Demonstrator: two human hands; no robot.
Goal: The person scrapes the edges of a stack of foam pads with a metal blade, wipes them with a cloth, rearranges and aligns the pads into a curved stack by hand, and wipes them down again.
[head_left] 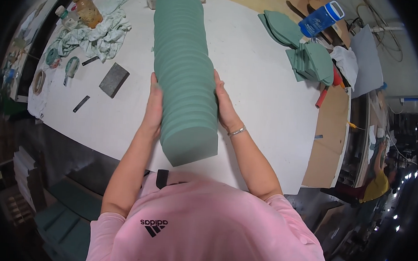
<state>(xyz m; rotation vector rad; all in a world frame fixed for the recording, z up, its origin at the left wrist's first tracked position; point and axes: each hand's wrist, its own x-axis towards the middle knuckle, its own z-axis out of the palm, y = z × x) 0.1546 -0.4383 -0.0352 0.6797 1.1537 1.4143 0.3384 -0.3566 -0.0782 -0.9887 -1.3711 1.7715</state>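
Observation:
A long row of green pads, pressed face to face, runs from the table's near edge away to the far side. Each pad has a rounded top; the nearest one shows a flat face with a blunt pointed bottom. Flat against the row's left side lies my left hand, its fingers stretched forward along the pads. My right hand, with a bracelet at the wrist, presses the opposite side, so the row is held between both palms. The fingers' inner sides are partly hidden by the pads.
On the white table, left of the row, are a dark grey block, short black strips, tape rolls, a crumpled cloth and bottles. At right lie loose green pads, a blue bottle and cardboard. Another person works far right.

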